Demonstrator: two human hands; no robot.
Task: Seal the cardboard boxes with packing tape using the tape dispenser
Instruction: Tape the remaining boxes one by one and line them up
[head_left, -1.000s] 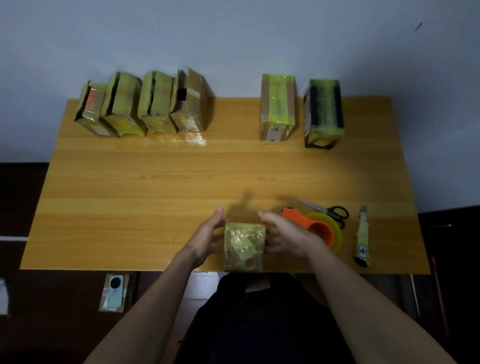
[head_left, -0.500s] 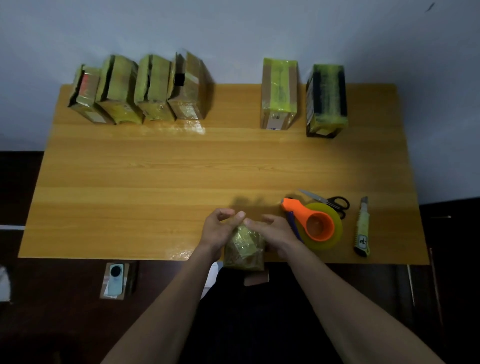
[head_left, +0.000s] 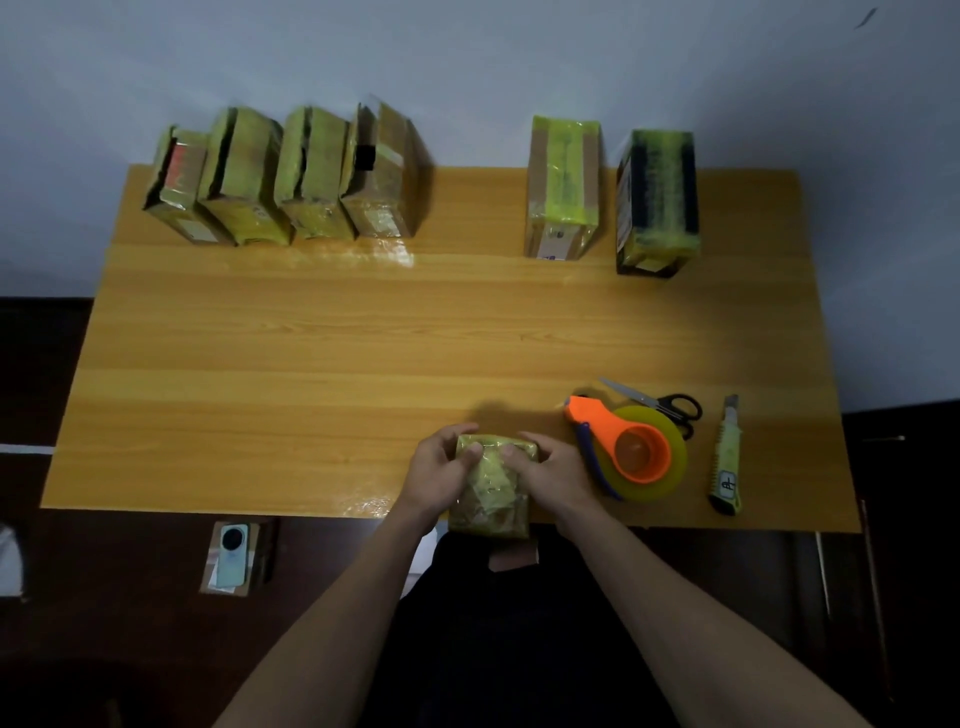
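While both hands' grips (head_left: 441, 475) (head_left: 556, 475) clasp 1 box (head_left: 491, 493), 6 boxes line the wooden table (head_left: 311, 364).

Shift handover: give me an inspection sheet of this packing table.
Surface: wooden table, glossy patch near the box row.
Job's things: small taped box at the near edge; tape dispenser to its right; four boxes far left, two boxes far right.
Clutter: scissors, utility knife.
Hands: left hand and right hand grip the small box.
Cables: nothing seen.
Surroundings: pale wall; phone below the table edge.

Both hands: L hand (head_left: 439, 470), R hand (head_left: 554, 475) curled.
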